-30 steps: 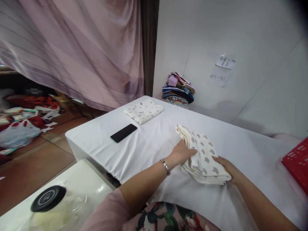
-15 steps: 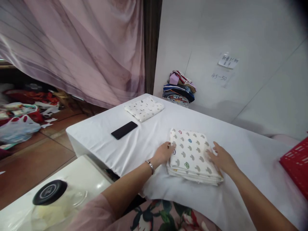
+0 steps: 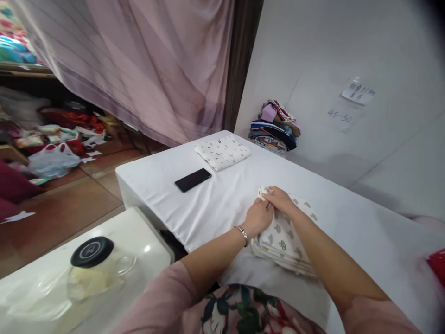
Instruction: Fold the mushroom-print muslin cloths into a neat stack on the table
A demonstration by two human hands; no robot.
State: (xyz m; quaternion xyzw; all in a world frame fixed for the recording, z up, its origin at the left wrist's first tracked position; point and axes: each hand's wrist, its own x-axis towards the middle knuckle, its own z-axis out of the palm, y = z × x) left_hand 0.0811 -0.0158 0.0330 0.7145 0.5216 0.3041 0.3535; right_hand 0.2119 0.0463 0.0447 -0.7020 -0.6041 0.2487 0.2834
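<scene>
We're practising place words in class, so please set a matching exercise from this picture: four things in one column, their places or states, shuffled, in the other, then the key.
1. phone
2. mushroom-print cloth
3. bracelet
4. fabric stack

A. around the left wrist
B. beside the pale wall
C. lying on the white table, apart from both hands
D. held at a corner by the left hand and right hand

Pairs: 1-C, 2-D, 3-A, 4-B

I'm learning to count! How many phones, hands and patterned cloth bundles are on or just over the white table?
Phone: 1
Hands: 2, left hand and right hand
Cloth bundles: 2, mushroom bundle and small-print bundle
Total: 5
</scene>
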